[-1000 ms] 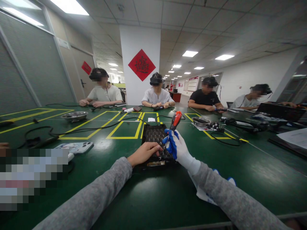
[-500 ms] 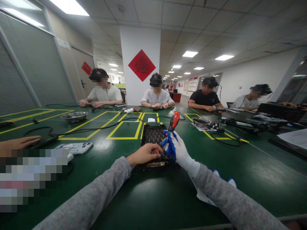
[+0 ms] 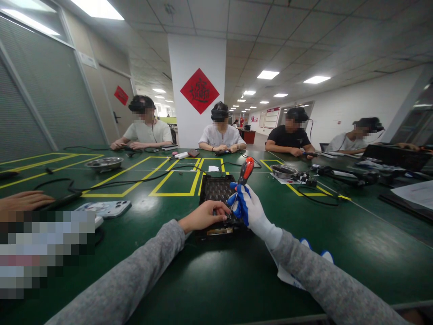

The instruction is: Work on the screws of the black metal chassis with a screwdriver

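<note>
Screwdriver in right hand, angled into open black case.
The screwdriver (image 3: 247, 169) tilts, red-and-black handle uppermost, shaft directed into the black case (image 3: 216, 192), which lies on the green tabletop (image 3: 152, 280), set back from its near edge. Gloved right hand (image 3: 253, 208): fingers closed around the screwdriver. Bare left hand (image 3: 203, 217): fingers partly curled over the case, fingertips beside the shaft; any grip cannot be determined. A second glove (image 3: 286, 276) lies beneath the right forearm, nearer the near edge.
</note>
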The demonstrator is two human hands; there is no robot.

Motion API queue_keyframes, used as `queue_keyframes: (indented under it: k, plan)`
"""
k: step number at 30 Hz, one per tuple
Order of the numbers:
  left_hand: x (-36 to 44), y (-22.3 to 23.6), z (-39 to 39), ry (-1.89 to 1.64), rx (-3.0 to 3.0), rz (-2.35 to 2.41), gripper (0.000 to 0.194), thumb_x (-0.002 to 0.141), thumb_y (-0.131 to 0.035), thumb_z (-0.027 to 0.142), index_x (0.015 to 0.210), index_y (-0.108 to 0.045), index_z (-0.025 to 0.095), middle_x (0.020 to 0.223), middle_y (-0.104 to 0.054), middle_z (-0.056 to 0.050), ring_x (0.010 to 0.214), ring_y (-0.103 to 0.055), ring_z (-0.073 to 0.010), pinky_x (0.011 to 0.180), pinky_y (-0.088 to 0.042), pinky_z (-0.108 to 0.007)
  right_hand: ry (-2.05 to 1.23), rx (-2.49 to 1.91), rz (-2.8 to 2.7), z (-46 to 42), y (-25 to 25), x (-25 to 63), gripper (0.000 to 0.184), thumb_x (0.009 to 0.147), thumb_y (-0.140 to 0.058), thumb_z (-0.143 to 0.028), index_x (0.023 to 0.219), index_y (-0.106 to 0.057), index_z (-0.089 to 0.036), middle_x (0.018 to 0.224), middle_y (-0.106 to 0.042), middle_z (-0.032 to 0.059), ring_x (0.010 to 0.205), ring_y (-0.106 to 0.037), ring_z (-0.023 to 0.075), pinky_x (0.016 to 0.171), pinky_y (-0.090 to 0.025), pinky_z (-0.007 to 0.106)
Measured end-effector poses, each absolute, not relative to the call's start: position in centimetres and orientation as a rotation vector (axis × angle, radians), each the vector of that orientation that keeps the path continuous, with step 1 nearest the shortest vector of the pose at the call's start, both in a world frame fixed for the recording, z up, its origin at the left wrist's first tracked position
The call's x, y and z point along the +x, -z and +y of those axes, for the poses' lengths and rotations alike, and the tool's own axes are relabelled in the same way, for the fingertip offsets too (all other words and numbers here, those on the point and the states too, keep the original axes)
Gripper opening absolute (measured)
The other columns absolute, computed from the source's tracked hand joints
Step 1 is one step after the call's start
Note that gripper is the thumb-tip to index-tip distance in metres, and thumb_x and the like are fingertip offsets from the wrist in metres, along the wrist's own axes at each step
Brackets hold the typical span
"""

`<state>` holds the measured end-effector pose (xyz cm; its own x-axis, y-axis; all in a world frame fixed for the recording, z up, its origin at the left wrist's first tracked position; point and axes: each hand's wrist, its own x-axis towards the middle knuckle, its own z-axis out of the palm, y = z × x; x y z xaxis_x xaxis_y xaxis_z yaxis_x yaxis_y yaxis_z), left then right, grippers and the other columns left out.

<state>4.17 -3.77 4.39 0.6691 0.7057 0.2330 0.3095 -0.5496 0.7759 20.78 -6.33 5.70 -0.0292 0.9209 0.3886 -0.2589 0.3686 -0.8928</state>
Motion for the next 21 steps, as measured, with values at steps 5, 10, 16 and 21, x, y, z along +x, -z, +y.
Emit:
queue_keyframes:
  k: [5, 10, 16, 21]
  plan:
    - [3.7, -4.61, -3.62, -0.667, 2.128, 0.644, 0.028, 0.075, -0.057, 0.027, 0.096, -0.058, 0.009, 0.085, -0.063, -0.009, 0.078, -0.057, -0.0138, 0.074, -0.045, -0.027, -1.098, -0.697, -1.229, -6.12, -5.62, 20.89, 0.043, 0.078, -0.046, -0.051, 0.104, -0.054, -0.018, 0.061, -0.057, -0.0014, 0.041, -0.048, 0.0061, 0.037, -0.038, 0.016]
    - [3.38, -4.89, -3.71, -0.624, 2.124, 0.603, 0.031, 0.075, -0.057, 0.022, 0.104, -0.054, 0.01, 0.087, -0.063, -0.008, 0.079, -0.057, -0.013, 0.077, -0.045, -0.028, -1.096, -0.7, -1.249, -6.18, -5.56, 20.93, 0.043, 0.078, -0.046, -0.051, 0.105, -0.054, -0.018, 0.061, -0.057, -0.0012, 0.041, -0.049, 0.0069, 0.037, -0.038, 0.017]
    - [3.33, -4.97, -3.8, -0.587, 2.146, 0.617, 0.033, 0.074, -0.057, 0.019, 0.105, -0.052, 0.011, 0.087, -0.062, -0.006, 0.08, -0.056, -0.0125, 0.077, -0.044, -0.027, -1.101, -0.699, -1.262, -6.08, -5.35, 20.89, 0.044, 0.078, -0.046, -0.051, 0.107, -0.053, -0.018, 0.061, -0.057, -0.0012, 0.04, -0.048, 0.0064, 0.037, -0.039, 0.017]
    - [3.18, -5.08, -3.75, -0.558, 2.177, 0.589, 0.032, 0.073, -0.057, 0.016, 0.105, -0.053, 0.011, 0.09, -0.062, -0.007, 0.082, -0.057, -0.0134, 0.078, -0.044, -0.027, -1.102, -0.696, -1.261, -5.97, -5.2, 20.86, 0.043, 0.079, -0.046, -0.05, 0.107, -0.053, -0.019, 0.064, -0.058, -0.0005, 0.041, -0.049, 0.0062, 0.038, -0.04, 0.017]
